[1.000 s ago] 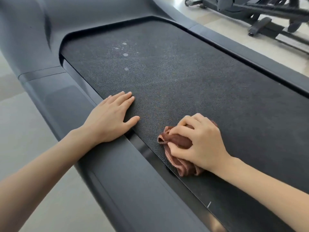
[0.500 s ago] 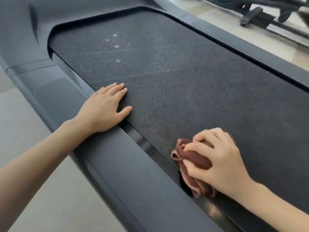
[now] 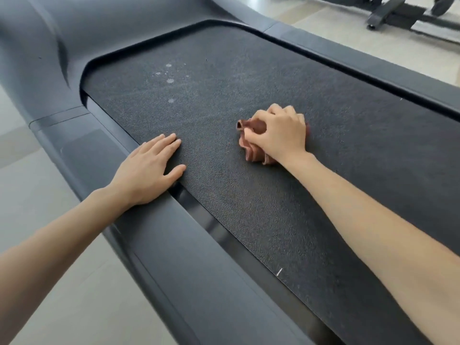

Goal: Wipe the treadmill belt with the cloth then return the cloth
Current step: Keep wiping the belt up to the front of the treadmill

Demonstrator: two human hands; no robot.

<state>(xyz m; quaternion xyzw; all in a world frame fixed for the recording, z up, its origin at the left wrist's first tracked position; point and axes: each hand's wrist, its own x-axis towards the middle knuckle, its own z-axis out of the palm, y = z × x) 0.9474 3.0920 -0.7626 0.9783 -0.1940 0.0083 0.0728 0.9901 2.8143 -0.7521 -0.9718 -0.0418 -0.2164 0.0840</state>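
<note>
The black textured treadmill belt [image 3: 249, 78] fills the middle of the view. A few pale spots [image 3: 170, 80] mark it near the far left end. My right hand [image 3: 278, 131] grips a bunched reddish-brown cloth [image 3: 251, 151] and presses it on the belt, out in the middle of its width. My left hand [image 3: 146, 170] lies flat with straight fingers, its palm on the left side rail [image 3: 154, 245] and its fingertips on the belt edge.
The grey motor cover [image 3: 74, 33] rises at the belt's far end. A right side rail [image 3: 373, 61] borders the belt. Pale floor tiles [image 3: 29, 195] lie to the left. Black frame parts of another machine [image 3: 395, 11] stand at the top right.
My right hand has slid the cloth from the belt's left edge near me out across the belt and further up it. My left hand has stayed flat on the rail.
</note>
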